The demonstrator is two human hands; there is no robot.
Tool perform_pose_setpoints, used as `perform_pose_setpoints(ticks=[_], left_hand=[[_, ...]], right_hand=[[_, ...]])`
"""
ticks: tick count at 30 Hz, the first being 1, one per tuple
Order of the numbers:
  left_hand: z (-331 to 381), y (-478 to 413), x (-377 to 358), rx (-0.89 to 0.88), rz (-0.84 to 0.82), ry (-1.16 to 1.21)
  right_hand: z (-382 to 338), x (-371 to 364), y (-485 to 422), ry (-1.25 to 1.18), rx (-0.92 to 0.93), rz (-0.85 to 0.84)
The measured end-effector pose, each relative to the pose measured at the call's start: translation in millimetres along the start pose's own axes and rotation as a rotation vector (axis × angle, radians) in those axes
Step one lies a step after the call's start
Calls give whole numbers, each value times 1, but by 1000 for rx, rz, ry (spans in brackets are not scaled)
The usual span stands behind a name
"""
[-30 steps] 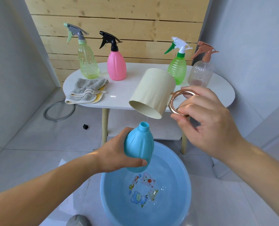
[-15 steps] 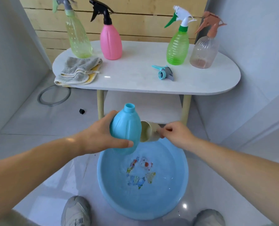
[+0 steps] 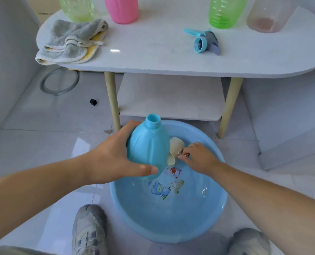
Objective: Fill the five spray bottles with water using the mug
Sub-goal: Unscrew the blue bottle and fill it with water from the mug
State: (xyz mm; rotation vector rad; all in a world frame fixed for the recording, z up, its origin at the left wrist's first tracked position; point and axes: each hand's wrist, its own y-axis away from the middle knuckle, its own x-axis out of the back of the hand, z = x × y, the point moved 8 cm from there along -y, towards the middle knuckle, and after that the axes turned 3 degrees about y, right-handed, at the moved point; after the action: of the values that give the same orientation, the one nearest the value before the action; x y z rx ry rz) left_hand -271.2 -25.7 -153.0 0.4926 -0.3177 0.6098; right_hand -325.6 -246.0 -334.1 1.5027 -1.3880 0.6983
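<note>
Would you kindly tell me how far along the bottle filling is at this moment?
Done: the blue bottle is uncapped; its spray head lies on the table. In hand: the left hand grips it over the basin while the right hand holds the mug down in it. Left: pouring, recapping, and perhaps the pale green bottle, pink bottle, green bottle and clear bottle, whose levels I cannot tell.

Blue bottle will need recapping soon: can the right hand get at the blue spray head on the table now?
Probably not yet. The right hand grips the mug by its handle down in the basin, so it's occupied. The blue spray head lies alone on the table, with nothing crowding it.
</note>
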Motion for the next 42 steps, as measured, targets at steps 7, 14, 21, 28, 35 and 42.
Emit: perform_pose_setpoints(ticks=[7, 14, 21, 28, 35, 42], left_hand=[[-2, -7, -6, 11, -14, 14], [-5, -7, -6, 12, -13, 30], [-4, -5, -5, 3, -11, 37], [-1, -4, 1, -16, 21, 29], [10, 4, 11, -50, 53, 31], [26, 13, 24, -85, 102, 12]], right_hand=[[-3, -10, -10, 97, 115, 9], [-7, -20, -11, 174, 137, -17], [-7, -26, -8, 257, 96, -87], [-11, -35, -4, 189, 24, -150], [3, -8, 8, -449, -299, -113], [-19, 49, 37, -1027, -379, -98]])
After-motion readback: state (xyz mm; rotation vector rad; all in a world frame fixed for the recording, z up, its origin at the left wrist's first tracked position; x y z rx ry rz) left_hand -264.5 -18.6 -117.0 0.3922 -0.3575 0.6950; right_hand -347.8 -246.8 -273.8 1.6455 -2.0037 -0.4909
